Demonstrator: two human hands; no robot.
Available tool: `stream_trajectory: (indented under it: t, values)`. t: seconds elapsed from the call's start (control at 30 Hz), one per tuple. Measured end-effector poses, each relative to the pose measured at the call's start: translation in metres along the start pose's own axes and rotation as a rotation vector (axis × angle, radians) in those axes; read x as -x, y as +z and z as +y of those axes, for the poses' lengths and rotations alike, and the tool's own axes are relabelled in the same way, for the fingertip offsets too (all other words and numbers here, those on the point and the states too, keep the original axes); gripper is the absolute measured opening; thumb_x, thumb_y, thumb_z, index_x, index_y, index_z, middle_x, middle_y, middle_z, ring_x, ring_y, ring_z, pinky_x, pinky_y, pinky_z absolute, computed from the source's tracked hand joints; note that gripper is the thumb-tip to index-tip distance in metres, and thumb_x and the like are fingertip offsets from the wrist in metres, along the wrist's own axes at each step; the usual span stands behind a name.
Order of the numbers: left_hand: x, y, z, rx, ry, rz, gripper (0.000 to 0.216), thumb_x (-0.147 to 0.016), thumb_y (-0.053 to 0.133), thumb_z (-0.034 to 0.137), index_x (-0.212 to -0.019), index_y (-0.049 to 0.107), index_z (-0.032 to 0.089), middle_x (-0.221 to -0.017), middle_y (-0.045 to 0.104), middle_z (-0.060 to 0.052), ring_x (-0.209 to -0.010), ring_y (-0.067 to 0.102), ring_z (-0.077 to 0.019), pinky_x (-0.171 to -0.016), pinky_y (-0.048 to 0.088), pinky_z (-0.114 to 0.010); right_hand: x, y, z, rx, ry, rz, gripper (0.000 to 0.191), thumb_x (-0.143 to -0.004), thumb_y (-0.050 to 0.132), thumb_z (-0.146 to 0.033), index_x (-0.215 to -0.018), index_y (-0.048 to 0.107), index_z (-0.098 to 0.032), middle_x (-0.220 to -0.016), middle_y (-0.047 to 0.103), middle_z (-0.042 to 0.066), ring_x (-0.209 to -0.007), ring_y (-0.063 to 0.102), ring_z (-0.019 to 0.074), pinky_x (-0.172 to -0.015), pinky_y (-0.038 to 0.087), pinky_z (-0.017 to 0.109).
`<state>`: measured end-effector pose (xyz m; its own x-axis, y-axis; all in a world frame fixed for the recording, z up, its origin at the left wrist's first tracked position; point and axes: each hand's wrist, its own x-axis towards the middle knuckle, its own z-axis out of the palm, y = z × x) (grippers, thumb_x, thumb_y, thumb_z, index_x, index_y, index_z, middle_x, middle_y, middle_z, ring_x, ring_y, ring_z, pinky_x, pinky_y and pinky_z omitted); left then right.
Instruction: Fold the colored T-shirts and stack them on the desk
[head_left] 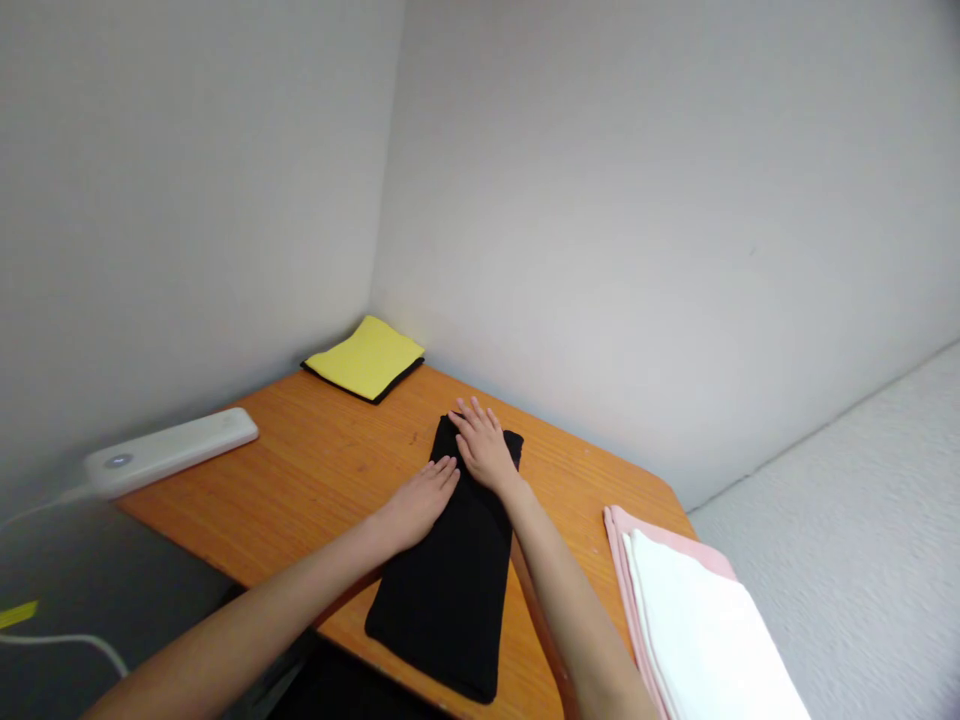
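Observation:
A long black folded cloth [450, 580] lies on the orange wooden table [315, 470], running from the near edge toward the wall. My left hand [421, 502] lies flat on its left side with fingers stretched out. My right hand [484, 447] rests flat on the far end of the cloth, fingers spread. Neither hand grips anything.
A folded yellow cloth [367, 356] sits on a black one in the far corner by the walls. A white power strip [171, 452] lies at the table's left edge. A stack of pink and white folded cloths [697, 620] rests at the right edge.

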<state>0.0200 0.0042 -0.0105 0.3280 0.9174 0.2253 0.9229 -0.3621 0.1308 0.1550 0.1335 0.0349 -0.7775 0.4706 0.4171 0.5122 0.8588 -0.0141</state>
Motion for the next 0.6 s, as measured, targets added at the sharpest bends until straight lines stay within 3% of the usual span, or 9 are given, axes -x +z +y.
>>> stream_trajectory:
  t: [0.07,0.13,0.27,0.47,0.6]
  values:
    - [-0.001,0.005,0.001,0.039,-0.016,-0.010,0.057,-0.088,0.031,0.003,-0.144,0.037,0.005,-0.153,0.034,-0.021,-0.144,0.028,-0.0250,-0.117,0.029,-0.044,0.001,0.008,-0.003,0.043,-0.046,-0.128,0.050,-0.100,0.038,-0.034,-0.149,0.034,-0.028,-0.160,0.021,0.004,-0.148,0.007,0.0261,-0.118,0.012,0.051]
    - [-0.001,0.010,0.001,0.074,-0.016,0.004,0.056,-0.090,0.030,0.006,-0.146,0.035,0.007,-0.154,0.031,-0.020,-0.145,0.025,-0.0252,-0.118,0.027,-0.046,0.003,0.020,-0.001,0.025,0.006,-0.200,0.055,-0.100,0.038,-0.044,-0.153,0.026,-0.031,-0.162,0.012,0.003,-0.148,0.003,0.0293,-0.117,0.012,0.054]
    - [0.001,0.016,-0.004,0.127,0.008,0.003,0.063,-0.086,0.032,0.004,-0.149,0.031,0.010,-0.157,0.023,-0.018,-0.147,0.015,-0.0249,-0.118,0.025,-0.048,0.008,0.042,0.008,-0.076,0.109,-0.219,0.057,-0.100,0.037,-0.048,-0.153,0.020,-0.037,-0.163,0.001,0.000,-0.148,-0.001,0.0307,-0.116,0.016,0.056]
    - [0.009,0.015,-0.020,0.254,0.107,-0.005,0.094,-0.068,0.038,-0.010,-0.155,0.017,0.020,-0.161,0.011,-0.010,-0.148,0.007,-0.0244,-0.119,0.025,-0.048,0.009,0.048,0.015,-0.147,0.093,-0.219,0.054,-0.102,0.035,-0.044,-0.153,0.020,-0.038,-0.162,-0.001,-0.001,-0.148,-0.003,0.0290,-0.116,0.015,0.056]
    - [0.007,0.012,-0.026,0.307,0.125,-0.025,0.093,-0.069,0.036,-0.012,-0.154,0.018,0.022,-0.161,0.013,-0.009,-0.148,0.010,-0.0239,-0.118,0.026,-0.049,0.007,0.043,0.012,-0.175,0.097,-0.201,0.054,-0.102,0.035,-0.043,-0.153,0.022,-0.036,-0.163,0.004,-0.001,-0.148,-0.001,0.0276,-0.117,0.015,0.054]
